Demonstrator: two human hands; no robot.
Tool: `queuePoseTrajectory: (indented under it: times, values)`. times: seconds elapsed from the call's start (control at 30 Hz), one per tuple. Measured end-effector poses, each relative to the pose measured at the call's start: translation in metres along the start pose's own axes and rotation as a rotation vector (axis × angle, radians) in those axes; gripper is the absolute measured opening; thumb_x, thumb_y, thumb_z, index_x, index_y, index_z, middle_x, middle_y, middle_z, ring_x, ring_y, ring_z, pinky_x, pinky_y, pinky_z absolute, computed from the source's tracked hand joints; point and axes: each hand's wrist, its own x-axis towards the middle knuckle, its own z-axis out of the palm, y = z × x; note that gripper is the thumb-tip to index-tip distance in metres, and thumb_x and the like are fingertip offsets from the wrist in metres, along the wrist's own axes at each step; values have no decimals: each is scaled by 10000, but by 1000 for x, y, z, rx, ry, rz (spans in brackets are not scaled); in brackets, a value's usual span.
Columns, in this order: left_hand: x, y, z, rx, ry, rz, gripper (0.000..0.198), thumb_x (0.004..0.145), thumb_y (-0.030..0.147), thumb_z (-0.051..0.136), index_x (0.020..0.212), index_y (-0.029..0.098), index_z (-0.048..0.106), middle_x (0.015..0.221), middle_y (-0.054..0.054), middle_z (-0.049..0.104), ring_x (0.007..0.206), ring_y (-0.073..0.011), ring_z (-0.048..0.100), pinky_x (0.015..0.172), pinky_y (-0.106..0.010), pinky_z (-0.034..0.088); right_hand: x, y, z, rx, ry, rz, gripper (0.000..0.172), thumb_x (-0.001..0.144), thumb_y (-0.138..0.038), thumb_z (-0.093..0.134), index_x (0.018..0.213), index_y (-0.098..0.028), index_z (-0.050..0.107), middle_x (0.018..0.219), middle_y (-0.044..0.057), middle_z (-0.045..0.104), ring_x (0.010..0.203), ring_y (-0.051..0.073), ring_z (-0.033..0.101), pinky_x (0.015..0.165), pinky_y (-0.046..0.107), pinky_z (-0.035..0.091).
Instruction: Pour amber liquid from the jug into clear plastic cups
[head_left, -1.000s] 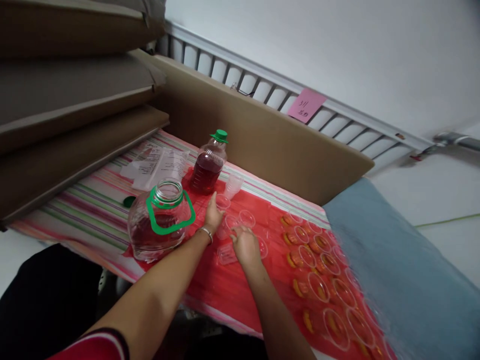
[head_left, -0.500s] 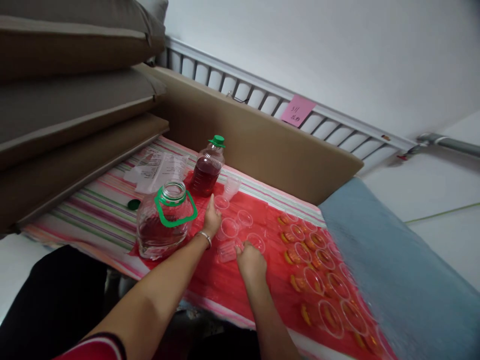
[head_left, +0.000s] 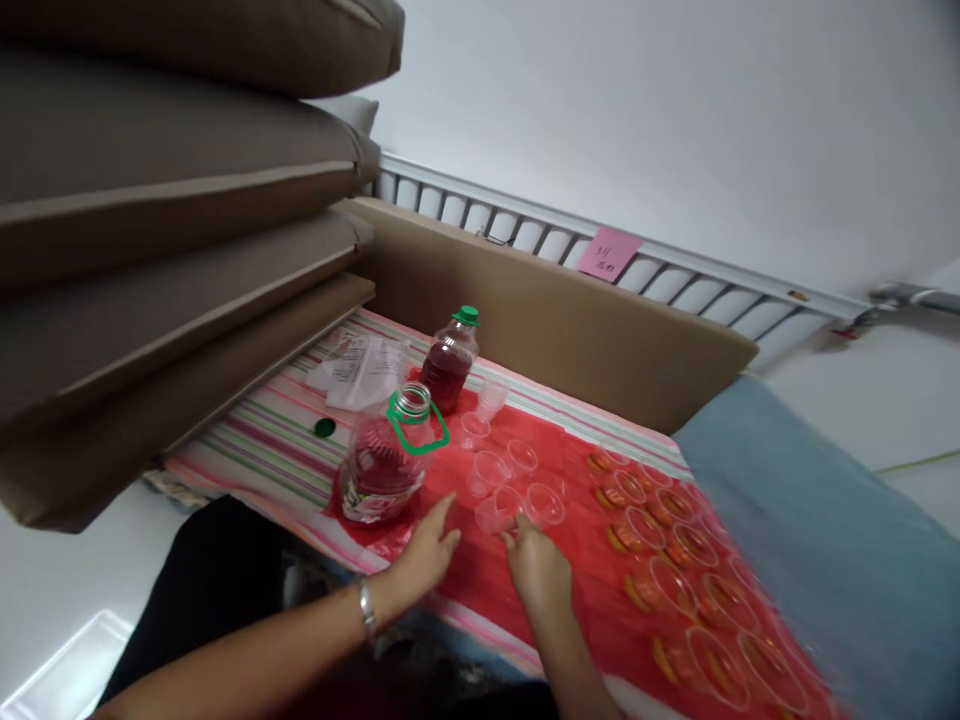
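Observation:
My right hand (head_left: 538,568) pinches the rim of a clear plastic cup (head_left: 498,510) low over the red sheet (head_left: 480,580). My left hand (head_left: 427,552) holds nothing, its thumb and fingers apart, between that cup and a large clear jug (head_left: 379,480). The jug has no cap, carries a green handle (head_left: 429,446) and contains red liquid. Several clear cups stand just beyond my hands, among them one cup (head_left: 545,504) right beside the held one. Behind the jug is a capped bottle (head_left: 448,372) of red liquid.
Rows of clear cups (head_left: 670,585) with orange contents fill the sheet's right side. A green cap (head_left: 325,427) and a plastic bag (head_left: 367,372) lie on the striped cloth (head_left: 281,440). Stacked cushions (head_left: 187,240) rise at left; a brown board (head_left: 540,310) stands behind.
My left hand has drawn back toward me from the far cups and opened out. The cup at my right hand, earlier lying on its side, is now tipped more upright. The view has shifted.

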Motion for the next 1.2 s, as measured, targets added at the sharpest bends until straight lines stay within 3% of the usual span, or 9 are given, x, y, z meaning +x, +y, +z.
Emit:
queuePoseTrajectory:
  times: [0.1, 0.17, 0.3, 0.4, 0.47, 0.6, 0.8, 1.03, 1.2]
  values:
    - [-43, 22, -50, -73, -167, -77, 351, 666, 220, 752, 1013, 219, 705, 1135, -127, 704, 1098, -295, 634, 987, -450, 459, -8, -5, -15, 150, 114, -63, 210, 885, -259, 507, 1035, -194, 639, 955, 114, 732, 806, 244, 705, 658, 316, 500]
    - [-64, 40, -86, -91, -187, -128, 309, 678, 287, 748, 976, 210, 713, 1047, -130, 734, 989, -294, 682, 906, -441, 506, -16, -21, -36, 339, 269, -204, 210, 889, -282, 491, 993, -189, 649, 920, 105, 719, 790, 227, 689, 685, 316, 508]
    - [-84, 63, -145, -215, 60, -223, 372, 676, 331, 769, 1001, 167, 696, 1052, -146, 729, 970, -270, 685, 884, -356, 503, -28, -81, -85, 573, 552, -575, 235, 911, -321, 467, 1024, -205, 637, 1006, 105, 678, 910, 226, 637, 793, 347, 500]
    - [-87, 65, -170, -316, 222, -211, 368, 668, 334, 780, 972, 147, 689, 1011, -140, 736, 929, -251, 693, 893, -352, 504, -26, -122, -102, 421, 553, -770, 217, 906, -281, 499, 1059, -190, 623, 1044, 119, 673, 1005, 259, 593, 870, 405, 451]
    - [-87, 65, -180, -343, 251, -196, 347, 673, 319, 777, 957, 144, 681, 991, -130, 738, 914, -238, 694, 903, -356, 504, -19, -138, -104, 269, 510, -790, 193, 891, -277, 539, 1022, -168, 631, 971, 120, 688, 949, 272, 599, 844, 418, 433]
    - [-90, 61, -185, -389, 271, -187, 350, 663, 286, 781, 956, 128, 672, 963, -135, 740, 898, -241, 697, 905, -372, 503, -3, -147, -107, 184, 349, -805, 205, 887, -323, 543, 794, -165, 637, 770, 80, 674, 771, 228, 604, 736, 341, 419]
    - [-85, 44, -177, -468, 268, -206, 332, 644, 335, 786, 887, 136, 680, 1003, -148, 730, 972, -267, 681, 937, -393, 486, 9, -159, -139, 718, 163, -636, 332, 855, -407, 472, 636, -187, 590, 539, -35, 529, 529, 121, 497, 538, 227, 356]
    - [-65, 35, -164, -569, 250, -278, 311, 804, 448, 637, 892, 154, 689, 1031, -134, 725, 981, -226, 673, 988, -375, 454, -11, -173, -189, 930, 273, -621, 362, 830, -435, 525, 588, -175, 592, 476, -59, 425, 470, 92, 382, 491, 221, 290]
    - [-61, 50, -137, -665, 70, -289, 513, 818, 606, 523, 941, 138, 692, 983, -155, 730, 928, -282, 683, 929, -455, 496, -38, -165, -219, 941, 453, -632, 355, 864, -419, 523, 601, -187, 582, 505, -49, 429, 492, 100, 397, 509, 227, 308]
